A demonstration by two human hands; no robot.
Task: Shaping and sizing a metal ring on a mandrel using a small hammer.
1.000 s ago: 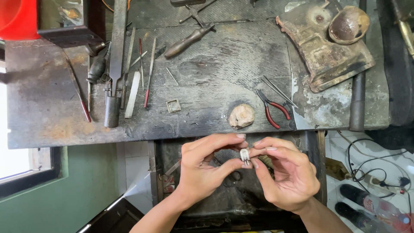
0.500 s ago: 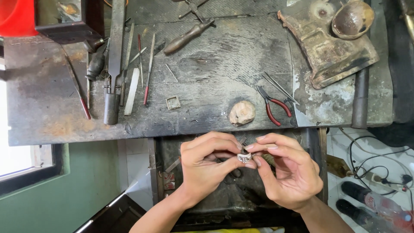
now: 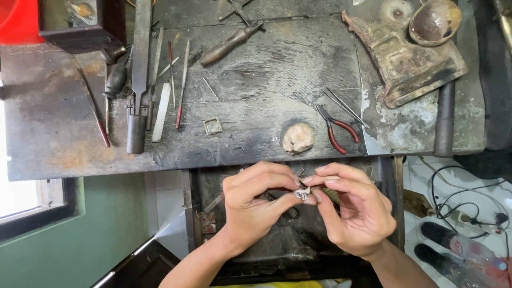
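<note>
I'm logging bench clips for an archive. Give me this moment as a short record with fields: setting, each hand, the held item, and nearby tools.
setting: worn dark workbench seen from above, open tray below its front edge
left hand: fingertips pinch a small silver piece
right hand: fingertips meet the same piece from the other side
held item: tiny, shiny; its shape is too small to tell
nearby on bench: red-handled pliers, round pale lump, small square frame, files at left
</note>
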